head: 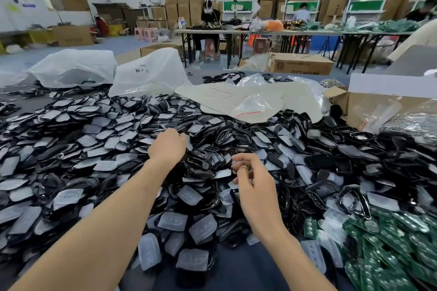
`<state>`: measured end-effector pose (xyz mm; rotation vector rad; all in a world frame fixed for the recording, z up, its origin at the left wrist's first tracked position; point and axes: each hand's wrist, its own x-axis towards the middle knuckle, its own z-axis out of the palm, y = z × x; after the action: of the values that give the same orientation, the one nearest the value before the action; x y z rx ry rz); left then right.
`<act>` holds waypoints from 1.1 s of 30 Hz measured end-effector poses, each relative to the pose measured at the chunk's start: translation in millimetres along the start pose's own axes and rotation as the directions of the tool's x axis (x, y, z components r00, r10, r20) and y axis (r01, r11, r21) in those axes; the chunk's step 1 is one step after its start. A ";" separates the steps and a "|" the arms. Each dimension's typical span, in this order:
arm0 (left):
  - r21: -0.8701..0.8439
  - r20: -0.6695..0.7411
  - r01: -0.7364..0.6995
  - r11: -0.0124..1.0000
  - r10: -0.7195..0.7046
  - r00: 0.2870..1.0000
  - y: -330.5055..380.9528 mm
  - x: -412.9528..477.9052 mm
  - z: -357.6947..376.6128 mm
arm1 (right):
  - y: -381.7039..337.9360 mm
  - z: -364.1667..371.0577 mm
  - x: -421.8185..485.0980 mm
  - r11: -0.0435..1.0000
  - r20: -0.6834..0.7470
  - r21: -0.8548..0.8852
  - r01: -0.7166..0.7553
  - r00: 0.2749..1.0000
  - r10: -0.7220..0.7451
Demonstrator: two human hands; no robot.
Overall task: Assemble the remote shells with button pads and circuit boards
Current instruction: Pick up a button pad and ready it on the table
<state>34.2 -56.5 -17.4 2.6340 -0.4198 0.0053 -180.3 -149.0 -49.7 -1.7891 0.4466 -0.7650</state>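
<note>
Two hands hovered low over a heap of parts, both turned palm-down, as suited picking loose pieces off the top. The left hand (169,146) reached further out, its back to the camera and its fingers curled down into the heap; whether they held anything I could not tell. The right hand (251,177) sat nearer the body with its fingers curled and its thumb drawn towards the fingertips, and it seemed to pinch a small button pad (233,185) by its edge, though little of it showed.

Black shells (223,136) and cloudy button pads (189,195) lay mixed directly under and all around both hands, touching one another and piled several deep, so either hand could take the next piece without stretching. Green circuit boards (390,243) lay heaped apart, right of the right forearm, within reach of that hand alone by my judgement. No board lay between the hands, so the step was probably pad into shell.

Farther off on the tabletop (26,103) stood slumped plastic bags (75,66), with an open cardboard box (369,104) to the right.
</note>
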 end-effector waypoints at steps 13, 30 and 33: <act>-0.255 -0.108 0.032 0.966 -0.062 0.992 -4.2 1.6 -10.8 | 2.3 -7.5 -1.6 0.999 -0.005 0.045 -0.022 1.000 0.023; -0.909 0.110 0.109 0.401 -0.022 0.994 61.9 -213.1 45.0 | -3.9 -46.9 -49.4 0.879 0.013 0.421 -0.224 0.971 0.241; -0.914 0.118 0.089 0.396 0.048 0.992 65.0 -242.4 61.9 | 10.7 -64.1 -69.3 0.867 -0.034 0.439 -0.238 0.959 0.281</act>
<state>-220.2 -68.3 -61.5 1.4900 -0.2912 -0.3220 -273.8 -153.4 -66.0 -1.2505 0.5253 -0.6974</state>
